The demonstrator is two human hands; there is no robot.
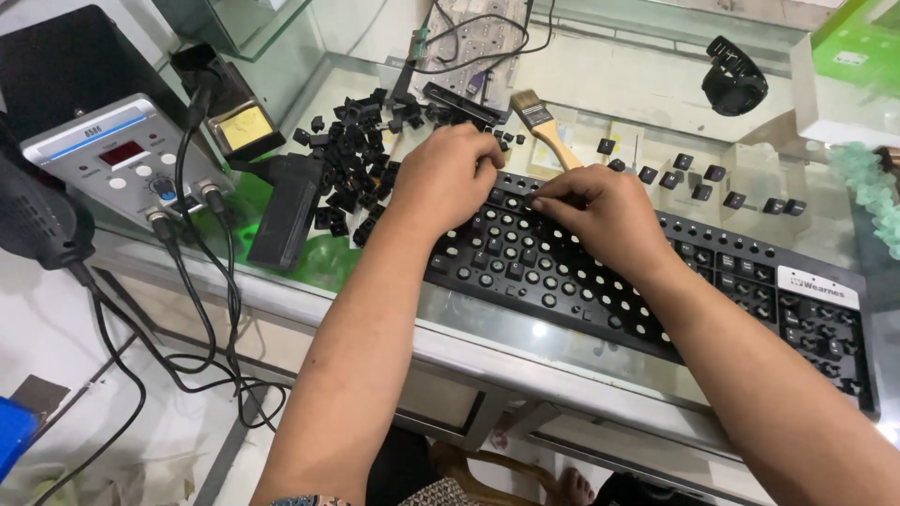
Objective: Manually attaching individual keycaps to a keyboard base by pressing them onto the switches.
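A black keyboard lies on the glass counter with most of its keycaps off, its round white-ringed sockets showing. My left hand rests over the keyboard's upper left, fingers curled toward the top row. My right hand is beside it, fingertips pinched together at the top row; whether a keycap sits between them is hidden. A heap of loose black keycaps lies just left of my left hand.
A soldering station with cables stands at the left, next to a black iron holder. A brush, several separate keycaps, a black round object and a keyboard membrane sheet lie behind the keyboard.
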